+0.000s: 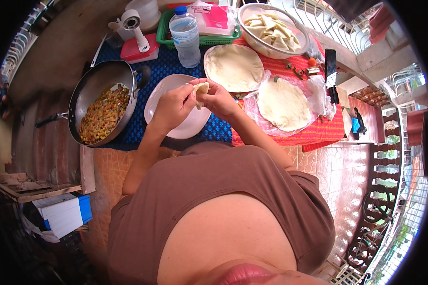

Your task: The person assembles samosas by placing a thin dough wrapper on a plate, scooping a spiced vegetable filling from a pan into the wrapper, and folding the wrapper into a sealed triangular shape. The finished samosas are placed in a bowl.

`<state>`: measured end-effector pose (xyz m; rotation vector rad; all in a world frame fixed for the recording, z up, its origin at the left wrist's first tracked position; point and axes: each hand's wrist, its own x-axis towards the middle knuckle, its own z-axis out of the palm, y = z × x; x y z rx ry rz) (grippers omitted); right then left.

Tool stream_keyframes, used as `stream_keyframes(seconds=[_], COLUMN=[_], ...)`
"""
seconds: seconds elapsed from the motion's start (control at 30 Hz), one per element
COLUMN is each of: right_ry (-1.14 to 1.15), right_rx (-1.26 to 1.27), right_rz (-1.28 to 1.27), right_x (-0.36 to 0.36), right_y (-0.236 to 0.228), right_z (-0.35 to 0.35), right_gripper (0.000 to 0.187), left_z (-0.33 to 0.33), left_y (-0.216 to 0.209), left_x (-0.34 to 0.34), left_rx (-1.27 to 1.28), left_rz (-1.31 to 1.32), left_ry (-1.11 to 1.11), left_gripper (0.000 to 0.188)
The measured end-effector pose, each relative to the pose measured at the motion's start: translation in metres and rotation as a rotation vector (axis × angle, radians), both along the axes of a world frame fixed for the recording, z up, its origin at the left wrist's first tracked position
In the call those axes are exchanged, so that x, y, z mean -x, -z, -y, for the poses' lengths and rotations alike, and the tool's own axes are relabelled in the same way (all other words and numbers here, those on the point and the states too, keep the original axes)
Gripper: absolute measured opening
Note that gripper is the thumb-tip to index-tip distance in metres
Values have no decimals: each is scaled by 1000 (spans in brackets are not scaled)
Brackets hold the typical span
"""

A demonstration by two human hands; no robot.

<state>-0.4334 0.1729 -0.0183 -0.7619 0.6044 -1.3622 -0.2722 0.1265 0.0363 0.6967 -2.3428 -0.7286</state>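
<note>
A small folded piece of pale dough [201, 89] is pinched between the fingertips of both my hands, above a pale pink plate [183, 129]. My left hand [172, 105] grips it from the left; my right hand [219, 100] closes on it from the right. What lies inside the fold is hidden. Left of the plate stands a dark frying pan [76, 102] with a diced, orange-yellow cooked filling [103, 116]. To the right are two stacks or sheets of flat dough, one round sheet [234, 67] farther off and another sheet [284, 103] on plastic wrap.
At the far right, a big bowl [246, 39] holds several folded triangular pastries [277, 32]. A water bottle [185, 40] stands before a green basket [164, 31]. A red-lidded container [139, 53] is behind the pan. A knife [330, 66] lies near the right edge.
</note>
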Motion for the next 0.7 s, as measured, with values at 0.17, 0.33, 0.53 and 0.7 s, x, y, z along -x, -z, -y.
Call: stream_keyframes(seconds=[0.17, 0.33, 0.53, 0.7], right_ry=[10, 93, 216, 221], right_rx=[62, 86, 126, 124], right_rz=[-71, -108, -181, -265], right_x=[-1, -2, -3, -11], right_y=[3, -6, -22, -19], right_z=[5, 3, 1, -7], right_gripper=[31, 29, 52, 59], left_z=[-4, -8, -8, -16], left_y=[-8, -6, 30, 28], left_x=[1, 7, 8, 25], left_rx=[27, 99, -501, -864], left_rz=[3, -18, -467, -408], left_ry=[57, 27, -70, -38], left_gripper=[13, 14, 40, 57])
